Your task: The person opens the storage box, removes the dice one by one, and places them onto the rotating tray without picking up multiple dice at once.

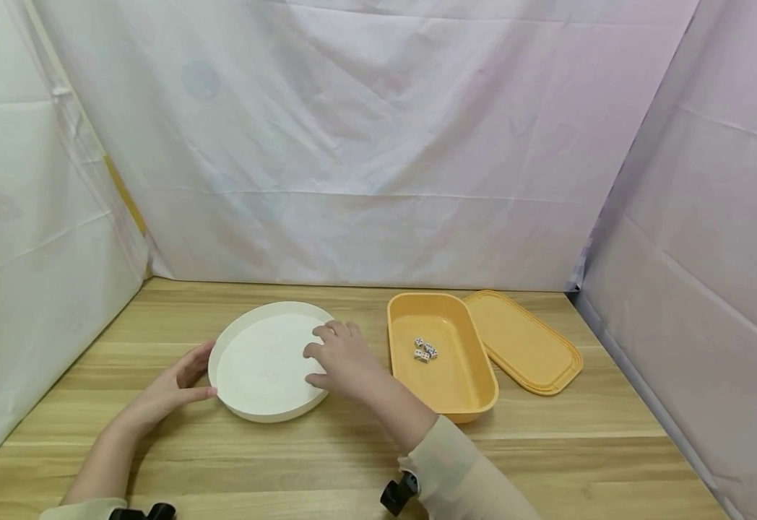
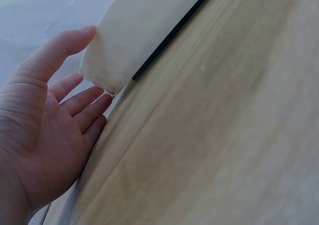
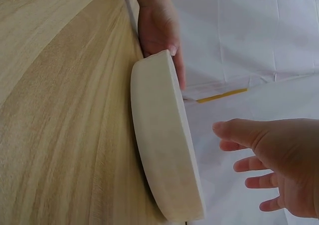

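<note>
A round white tray (image 1: 264, 368) with a low raised wall lies on the table. At its left side is my left hand (image 1: 169, 386), thumb tip at the rim and fingertips right at the wall. The left wrist view shows that hand (image 2: 55, 115) with its palm facing the tray wall (image 2: 134, 35). My right hand (image 1: 344, 359) hovers over the tray's right edge, fingers loosely spread. Seen from the right wrist, this hand (image 3: 279, 160) holds nothing and stays apart from the tray wall (image 3: 162, 130).
Right of the tray stands a yellow rectangular box (image 1: 469, 383) with several small white dice (image 1: 424, 352) on its bottom. Its flat yellow lid (image 1: 528, 347) lies on the wooden table (image 1: 274, 469) beside it. Pale cloth (image 1: 378, 144) hangs around the table.
</note>
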The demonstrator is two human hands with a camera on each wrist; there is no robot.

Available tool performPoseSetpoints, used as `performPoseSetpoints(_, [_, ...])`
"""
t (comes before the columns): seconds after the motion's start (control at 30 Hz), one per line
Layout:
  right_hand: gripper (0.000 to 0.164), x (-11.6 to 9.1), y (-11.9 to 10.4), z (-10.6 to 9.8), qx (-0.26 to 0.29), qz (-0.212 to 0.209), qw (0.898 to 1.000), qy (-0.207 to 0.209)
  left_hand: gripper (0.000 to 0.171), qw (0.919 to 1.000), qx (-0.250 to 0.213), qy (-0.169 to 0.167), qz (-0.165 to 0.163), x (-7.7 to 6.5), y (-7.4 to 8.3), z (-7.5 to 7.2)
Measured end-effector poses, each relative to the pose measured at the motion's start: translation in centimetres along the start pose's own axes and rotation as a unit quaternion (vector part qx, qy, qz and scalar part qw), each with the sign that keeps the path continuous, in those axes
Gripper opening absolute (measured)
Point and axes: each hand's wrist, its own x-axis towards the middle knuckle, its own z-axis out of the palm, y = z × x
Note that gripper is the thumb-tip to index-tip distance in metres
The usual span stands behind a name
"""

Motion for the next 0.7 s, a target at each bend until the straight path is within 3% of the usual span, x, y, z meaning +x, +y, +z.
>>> performPoseSetpoints(0.7, [0.036,-2.0,1.3,-1.5,0.025,0.011,0.999,0.039,0.083,1.0,0.002,-0.004,-0.003,0.0,0.0,0.0])
